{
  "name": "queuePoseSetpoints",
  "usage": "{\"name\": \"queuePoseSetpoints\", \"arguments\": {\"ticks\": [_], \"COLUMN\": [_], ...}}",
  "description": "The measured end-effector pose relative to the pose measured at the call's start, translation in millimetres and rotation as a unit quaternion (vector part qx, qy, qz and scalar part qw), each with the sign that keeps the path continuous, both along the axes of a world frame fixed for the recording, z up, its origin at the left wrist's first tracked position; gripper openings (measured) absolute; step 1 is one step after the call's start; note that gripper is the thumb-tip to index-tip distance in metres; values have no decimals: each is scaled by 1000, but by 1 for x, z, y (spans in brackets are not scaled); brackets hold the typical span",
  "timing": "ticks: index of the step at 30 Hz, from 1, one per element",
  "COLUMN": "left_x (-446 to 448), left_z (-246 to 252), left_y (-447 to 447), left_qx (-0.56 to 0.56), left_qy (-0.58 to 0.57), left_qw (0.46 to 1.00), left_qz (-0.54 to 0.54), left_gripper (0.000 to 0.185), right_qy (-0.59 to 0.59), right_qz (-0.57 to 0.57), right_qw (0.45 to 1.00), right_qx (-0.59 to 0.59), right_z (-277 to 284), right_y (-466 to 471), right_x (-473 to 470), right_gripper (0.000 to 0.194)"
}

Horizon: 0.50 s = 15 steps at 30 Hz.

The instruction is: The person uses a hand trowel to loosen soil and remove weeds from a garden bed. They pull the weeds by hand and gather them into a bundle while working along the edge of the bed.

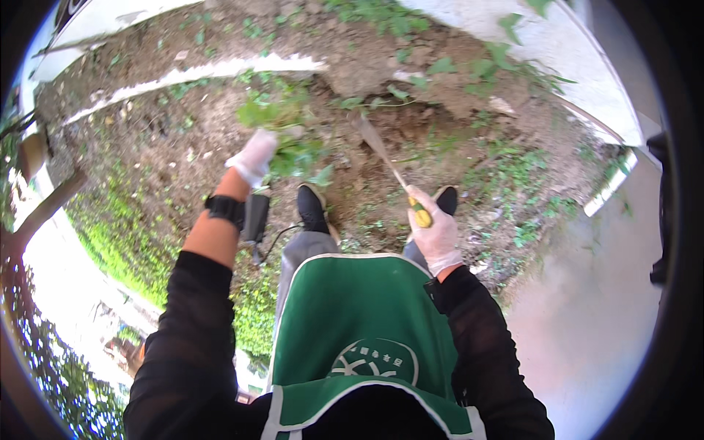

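Observation:
My left hand, in a thin whitish glove, is closed around a bunch of leafy green plants. The leaves stick out on both sides of the fist and look blurred. My right hand, gloved the same way, grips the yellow and green handle of a hand trowel. Its narrow metal blade points away from me, with the tip at the loose brown soil. Whether the tip is sunk into the soil cannot be made out. A trailing vine lies just beyond the blade.
My dark shoes stand on the soil between both hands. A black box-shaped object with a cord is beside my left forearm. White walls border the bed, and smooth grey paving lies to the right. A branch reaches in at left.

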<state>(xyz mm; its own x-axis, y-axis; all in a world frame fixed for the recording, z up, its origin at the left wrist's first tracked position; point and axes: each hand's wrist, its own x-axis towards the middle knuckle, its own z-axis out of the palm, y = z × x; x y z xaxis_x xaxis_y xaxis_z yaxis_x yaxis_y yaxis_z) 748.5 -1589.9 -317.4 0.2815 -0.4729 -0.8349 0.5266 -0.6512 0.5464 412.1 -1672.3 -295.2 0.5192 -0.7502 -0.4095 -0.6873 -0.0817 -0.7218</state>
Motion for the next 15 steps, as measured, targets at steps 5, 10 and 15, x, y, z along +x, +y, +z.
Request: {"name": "queuePoseSetpoints", "arguments": {"ticks": [5, 10, 15], "left_x": [40, 105, 165], "left_z": [27, 45, 28], "left_y": [36, 132, 210], "left_qx": [-4, 55, 225], "left_qy": [-94, -176, -451], "left_qw": [971, 938, 864], "left_qz": [219, 293, 21], "left_gripper": [25, 26, 22], "right_qy": [-18, -61, -117], "right_qz": [-90, -262, -306], "right_qw": [995, 958, 944], "right_qx": [31, 103, 39], "right_z": [29, 59, 78], "right_y": [-29, -57, -94], "right_x": [-43, -78, -70], "right_gripper": [39, 39, 40]}}
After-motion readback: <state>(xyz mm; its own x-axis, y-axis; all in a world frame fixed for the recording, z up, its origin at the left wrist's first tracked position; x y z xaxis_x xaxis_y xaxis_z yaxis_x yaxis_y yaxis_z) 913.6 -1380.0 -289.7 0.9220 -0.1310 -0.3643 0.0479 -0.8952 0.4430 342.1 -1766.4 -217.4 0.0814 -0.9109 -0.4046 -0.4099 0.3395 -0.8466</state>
